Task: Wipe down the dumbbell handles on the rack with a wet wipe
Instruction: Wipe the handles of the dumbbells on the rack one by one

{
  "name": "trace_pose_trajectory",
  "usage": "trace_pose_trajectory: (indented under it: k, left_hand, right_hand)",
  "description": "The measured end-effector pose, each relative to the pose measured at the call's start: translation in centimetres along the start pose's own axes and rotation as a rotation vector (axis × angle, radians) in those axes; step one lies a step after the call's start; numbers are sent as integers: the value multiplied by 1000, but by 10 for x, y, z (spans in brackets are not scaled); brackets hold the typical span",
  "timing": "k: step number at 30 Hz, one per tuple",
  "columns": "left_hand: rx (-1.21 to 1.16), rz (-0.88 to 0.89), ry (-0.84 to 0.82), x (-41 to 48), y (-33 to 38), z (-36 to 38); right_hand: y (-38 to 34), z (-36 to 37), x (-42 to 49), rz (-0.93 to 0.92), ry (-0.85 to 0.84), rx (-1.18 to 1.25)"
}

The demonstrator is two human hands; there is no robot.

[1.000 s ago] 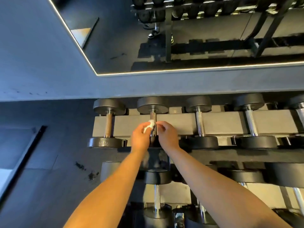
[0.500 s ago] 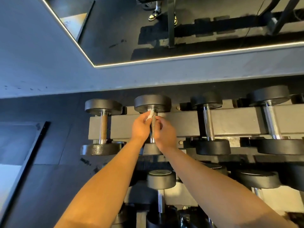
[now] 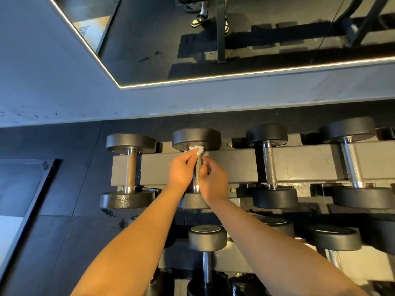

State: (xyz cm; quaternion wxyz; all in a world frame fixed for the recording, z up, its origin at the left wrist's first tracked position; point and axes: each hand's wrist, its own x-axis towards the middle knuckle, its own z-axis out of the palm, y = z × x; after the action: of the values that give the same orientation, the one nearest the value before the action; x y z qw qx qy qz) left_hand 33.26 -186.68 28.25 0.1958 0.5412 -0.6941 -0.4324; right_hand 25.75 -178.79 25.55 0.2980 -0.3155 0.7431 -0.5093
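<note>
Dumbbell handle [image 3: 198,175], second from left, is getting wiped: your left hand [image 3: 181,171] is pinching the wet wipe [image 3: 197,150], your right hand [image 3: 213,180] is gripping it lower; the handles to the right are probably still waiting.

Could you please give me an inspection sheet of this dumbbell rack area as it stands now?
Surface: grey steel rack beam, top tier carries black round-headed dumbbells.
Job's things: crumpled white wet wipe at the far end of the second dumbbell's knurled steel handle.
Clutter: dark specks on the black floor.
Hands: left hand pinches the wipe; right hand grips the handle.
Cables: nothing seen at the rack.
Surroundings: wall mirror; more dumbbells on the lower tier.
</note>
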Motion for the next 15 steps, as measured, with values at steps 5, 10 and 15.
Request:
trace_pose_trajectory:
  k: [5, 10, 15]
  left_hand:
    - [45, 1, -10, -16, -15, -3]
    - [-8, -19, 99, 1, -5, 3]
    - [25, -25, 64, 3, 3, 0]
  right_hand:
    - [2, 0, 0, 9, -48, 39]
    - [9, 4, 5, -6, -12, -11]
    - [10, 3, 5, 15, -6, 5]
